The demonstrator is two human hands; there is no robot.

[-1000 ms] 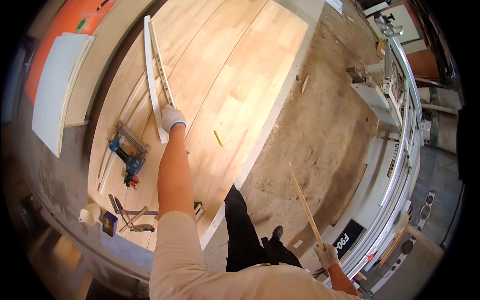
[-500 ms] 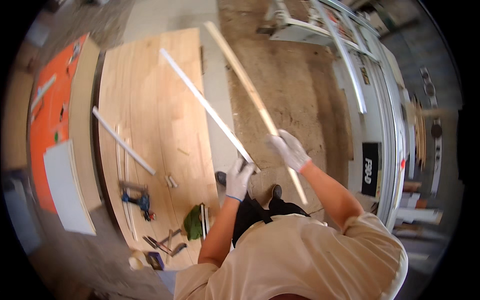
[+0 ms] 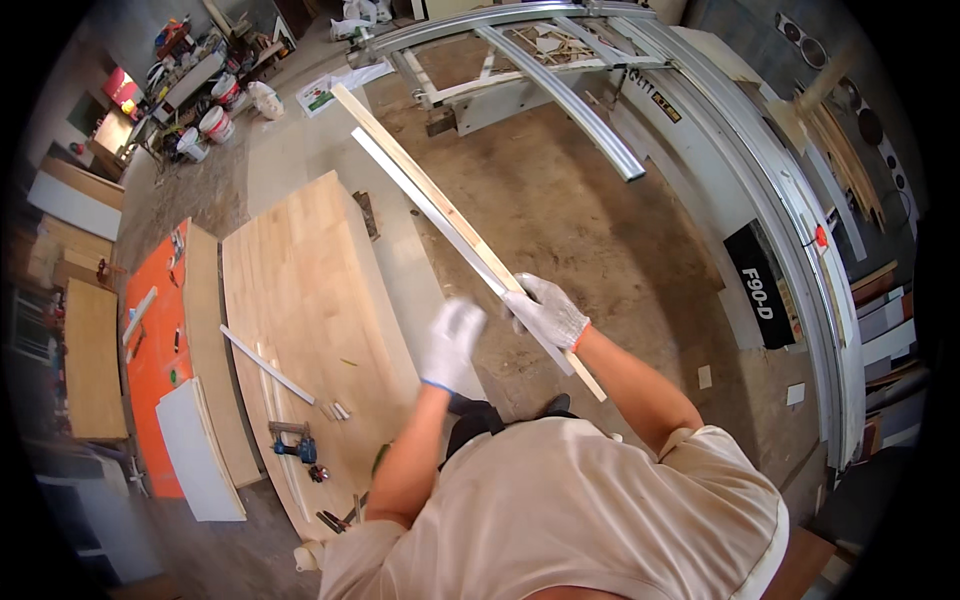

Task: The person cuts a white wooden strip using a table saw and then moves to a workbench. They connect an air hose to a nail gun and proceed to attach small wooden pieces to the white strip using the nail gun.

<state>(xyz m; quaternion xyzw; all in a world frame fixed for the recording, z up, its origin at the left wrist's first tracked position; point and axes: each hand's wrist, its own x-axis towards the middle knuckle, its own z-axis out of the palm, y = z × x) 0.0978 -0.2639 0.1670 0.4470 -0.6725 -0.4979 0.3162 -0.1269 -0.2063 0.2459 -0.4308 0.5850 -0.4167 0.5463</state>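
**Gripping a wood strip (image 3: 420, 180) and a white strip (image 3: 428, 211) in the right hand (image 3: 547, 312)**

Shows both hands gloved in white, with an orange cuff at the right wrist and a blue cuff at the left. Closes the right fingers around both strips near their lower ends, leaving these ends jutting past the hand, beside the forearm. Carries the pair above the floor (image 3: 580, 220), between the counter (image 3: 310, 250) on the left and the machine (image 3: 700, 180) on the right. Slants both strips away toward the upper left, side by side, slightly apart at the top and converging toward the hand. Extends the wood strip beyond the white strip at both ends. Places the left hand (image 3: 452, 340) to the left of the white strip, apart from it; cannot tell, owing to blur, whether its fingers are spread or curled.

Note on the counter a short strip (image 3: 265, 362) lying aslant, thin strips (image 3: 284, 420) running lengthwise, a blue nail gun (image 3: 300, 446) near them, small offcuts (image 3: 338, 410), and hand tools (image 3: 333, 520) partly hidden by the left arm. Compare, left of the counter, an orange board (image 3: 158, 330) with a white panel (image 3: 200, 450) over its near end. Observe a silver rail (image 3: 565, 98) projecting from the machine, and buckets (image 3: 216, 124) at the upper left.
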